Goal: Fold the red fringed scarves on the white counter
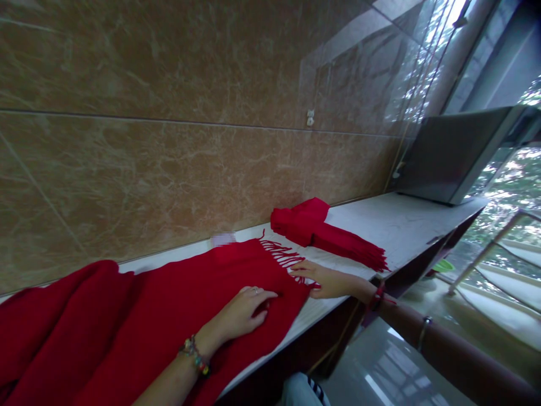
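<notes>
A long red scarf (177, 304) lies spread along a white counter (393, 225), its fringe (283, 256) pointing right. My left hand (245, 310) rests flat on the scarf near its fringed end, fingers spread, a beaded bracelet on the wrist. My right hand (325, 279) lies open at the fringe, fingertips touching the tassels, a red cord on its wrist. A second red scarf (321, 228), folded, sits further right on the counter, apart from both hands.
A brown marble wall (169, 141) runs behind the counter. A grey box-like appliance (452, 152) stands at the counter's far right end. Beyond the counter's front edge are a shiny floor (380, 366), a metal railing (486, 251) and windows.
</notes>
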`<state>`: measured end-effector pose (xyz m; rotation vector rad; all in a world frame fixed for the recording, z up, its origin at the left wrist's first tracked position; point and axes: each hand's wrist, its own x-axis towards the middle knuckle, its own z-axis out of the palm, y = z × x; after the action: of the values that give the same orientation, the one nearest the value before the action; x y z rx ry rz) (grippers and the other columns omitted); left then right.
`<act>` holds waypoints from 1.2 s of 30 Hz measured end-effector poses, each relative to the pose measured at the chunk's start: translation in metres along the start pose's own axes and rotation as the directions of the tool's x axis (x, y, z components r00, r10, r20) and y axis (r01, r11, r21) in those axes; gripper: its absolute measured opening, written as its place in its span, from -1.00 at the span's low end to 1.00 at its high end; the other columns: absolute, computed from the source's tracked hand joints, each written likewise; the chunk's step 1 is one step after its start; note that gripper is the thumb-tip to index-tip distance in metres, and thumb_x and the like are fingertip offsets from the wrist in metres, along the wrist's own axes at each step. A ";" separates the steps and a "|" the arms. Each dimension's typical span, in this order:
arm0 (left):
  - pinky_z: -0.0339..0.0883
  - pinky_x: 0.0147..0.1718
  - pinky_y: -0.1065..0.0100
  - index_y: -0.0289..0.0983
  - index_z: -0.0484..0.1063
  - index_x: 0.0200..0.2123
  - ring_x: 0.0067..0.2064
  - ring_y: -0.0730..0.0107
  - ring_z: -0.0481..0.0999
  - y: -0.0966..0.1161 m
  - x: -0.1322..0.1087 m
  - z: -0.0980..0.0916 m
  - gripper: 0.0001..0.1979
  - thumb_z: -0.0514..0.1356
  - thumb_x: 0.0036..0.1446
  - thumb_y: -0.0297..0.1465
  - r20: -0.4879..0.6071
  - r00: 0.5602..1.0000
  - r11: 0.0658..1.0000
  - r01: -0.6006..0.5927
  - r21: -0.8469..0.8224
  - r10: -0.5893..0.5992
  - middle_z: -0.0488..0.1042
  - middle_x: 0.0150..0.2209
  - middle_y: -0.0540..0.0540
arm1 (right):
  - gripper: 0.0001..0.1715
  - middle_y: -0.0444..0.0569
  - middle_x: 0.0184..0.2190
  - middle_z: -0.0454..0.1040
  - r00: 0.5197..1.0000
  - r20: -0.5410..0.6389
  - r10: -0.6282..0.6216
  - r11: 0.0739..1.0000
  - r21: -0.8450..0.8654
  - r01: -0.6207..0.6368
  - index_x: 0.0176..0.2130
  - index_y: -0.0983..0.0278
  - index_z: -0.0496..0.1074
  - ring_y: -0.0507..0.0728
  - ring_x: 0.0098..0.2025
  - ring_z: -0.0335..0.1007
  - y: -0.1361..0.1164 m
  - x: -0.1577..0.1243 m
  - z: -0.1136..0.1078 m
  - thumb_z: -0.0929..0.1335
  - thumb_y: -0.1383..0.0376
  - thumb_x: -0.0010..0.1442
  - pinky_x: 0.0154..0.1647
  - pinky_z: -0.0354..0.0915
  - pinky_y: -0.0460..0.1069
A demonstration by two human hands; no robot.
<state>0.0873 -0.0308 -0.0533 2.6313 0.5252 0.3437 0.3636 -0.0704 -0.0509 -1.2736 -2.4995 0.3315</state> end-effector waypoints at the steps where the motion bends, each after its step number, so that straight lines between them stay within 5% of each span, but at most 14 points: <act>1: 0.14 -0.03 0.27 -0.15 0.22 0.03 -0.09 0.34 0.31 0.001 0.000 0.000 -0.63 0.00 0.12 -0.38 -0.007 1.000 1.000 0.004 -0.003 -0.004 0.37 -0.11 -0.08 | -0.30 0.05 0.09 0.20 1.000 0.024 -0.006 1.000 0.024 0.005 0.09 0.25 0.19 0.15 0.13 0.04 -0.004 0.003 -0.001 0.32 0.42 -0.09 0.12 -0.01 0.08; 7: 0.09 0.03 0.25 -0.17 0.19 0.06 0.02 0.27 0.23 -0.002 -0.001 0.002 -0.52 0.11 0.05 -0.22 0.031 0.998 0.997 -0.047 0.056 0.045 0.26 0.01 -0.13 | -0.64 0.02 -0.17 0.39 0.978 -0.120 0.168 0.986 0.007 -0.168 -0.16 0.29 0.37 0.14 -0.12 0.27 -0.020 0.012 -0.010 0.33 0.25 0.00 -0.07 0.18 0.04; 11: 0.04 0.06 0.18 -0.15 0.16 0.08 0.08 0.22 0.16 -0.015 -0.001 0.010 -0.51 0.07 0.08 -0.19 -0.022 1.000 0.990 0.024 0.138 -0.021 0.19 0.06 -0.15 | -0.71 -0.03 -0.43 0.43 0.949 -0.060 0.309 0.951 0.016 -0.309 -0.37 0.32 0.42 0.08 -0.40 0.32 -0.019 0.008 -0.009 0.24 0.17 0.11 -0.35 0.24 -0.03; 16: -0.08 0.10 0.08 -0.19 0.10 0.12 0.17 0.12 0.02 -0.024 -0.002 0.015 -0.43 0.01 0.08 -0.09 -0.027 0.986 0.964 0.165 0.210 -0.163 0.06 0.16 -0.21 | -0.77 -0.04 -0.40 0.43 0.951 -0.027 0.308 0.950 0.066 -0.306 -0.34 0.30 0.45 0.09 -0.34 0.31 -0.013 0.006 0.006 0.32 0.20 0.03 -0.29 0.23 -0.04; 21: -0.13 0.11 0.07 -0.19 0.08 0.13 0.19 0.12 -0.02 -0.021 -0.001 0.012 -0.41 -0.03 0.09 -0.06 -0.009 0.978 0.948 0.204 0.244 -0.208 0.04 0.18 -0.21 | -0.58 0.00 -0.29 0.38 0.944 -0.093 0.317 0.948 -0.005 -0.319 -0.23 0.28 0.42 0.14 -0.24 0.27 -0.011 0.008 0.017 0.44 0.24 -0.17 -0.20 0.21 0.01; 26: -0.15 0.11 0.05 -0.18 0.06 0.15 0.20 0.10 -0.04 -0.023 -0.001 0.009 -0.40 -0.08 0.10 -0.03 0.010 0.964 0.928 0.251 0.275 -0.264 0.01 0.20 -0.22 | -0.81 -0.06 -0.37 0.34 0.939 -0.098 0.331 0.942 -0.019 -0.334 -0.43 0.29 0.42 0.11 -0.28 0.24 -0.008 0.011 0.014 0.43 0.29 -0.16 -0.23 0.19 -0.01; 36: -0.17 0.12 0.04 -0.16 0.04 0.16 0.21 0.12 -0.06 -0.028 -0.002 0.010 -0.40 -0.11 0.10 -0.01 0.014 0.959 0.917 0.265 0.298 -0.282 -0.01 0.21 -0.20 | -0.89 -0.23 -0.60 0.21 0.962 -0.050 0.269 0.898 0.375 -0.232 -0.58 0.29 0.25 -0.02 -0.50 0.11 -0.003 0.029 0.014 0.31 0.45 -0.16 -0.45 0.11 -0.10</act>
<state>0.0802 -0.0114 -0.0750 2.7839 0.9806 0.1066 0.3401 -0.0490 -0.0583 -1.4106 -2.0615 0.7379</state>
